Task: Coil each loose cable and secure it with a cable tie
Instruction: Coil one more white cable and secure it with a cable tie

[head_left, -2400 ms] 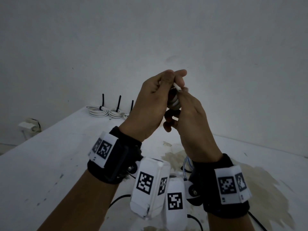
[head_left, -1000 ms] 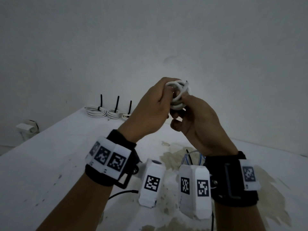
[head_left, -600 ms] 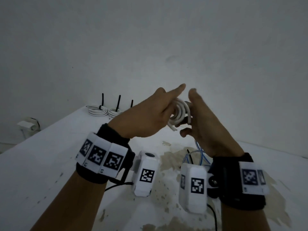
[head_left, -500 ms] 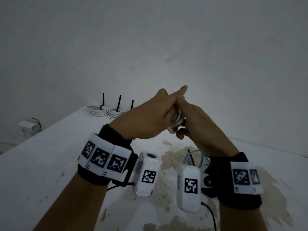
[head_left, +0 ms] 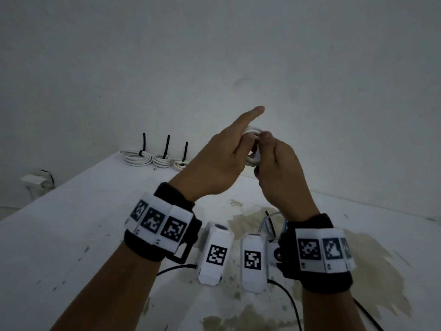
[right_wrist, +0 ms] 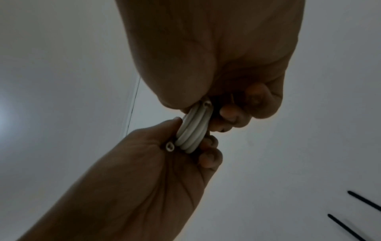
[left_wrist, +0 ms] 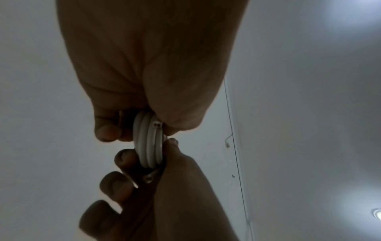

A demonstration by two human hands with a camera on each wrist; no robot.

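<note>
A small coil of white cable (head_left: 253, 159) is held in the air between both hands, above the white table (head_left: 71, 235). My left hand (head_left: 245, 142) pinches its near side, index finger stretched straight out past it. My right hand (head_left: 262, 146) grips the other side with thumb and curled fingers. The left wrist view shows the coil (left_wrist: 148, 143) edge-on with three turns and a cut end showing. The right wrist view shows the coil (right_wrist: 193, 130) pinched by my right hand (right_wrist: 206, 110) from above and the left from below. No tie is seen on it.
Three tied white coils (head_left: 137, 158) with upright black ties (head_left: 144, 142) lie at the table's far left by the wall. A loose bluish cable (head_left: 272, 223) and a black tie (head_left: 268, 216) lie under my right wrist. A wall socket (head_left: 35, 181) sits left.
Over the last second my left index finger has straightened out. The coil has been turned and squeezed tighter between the two hands, which stay raised above the table.
</note>
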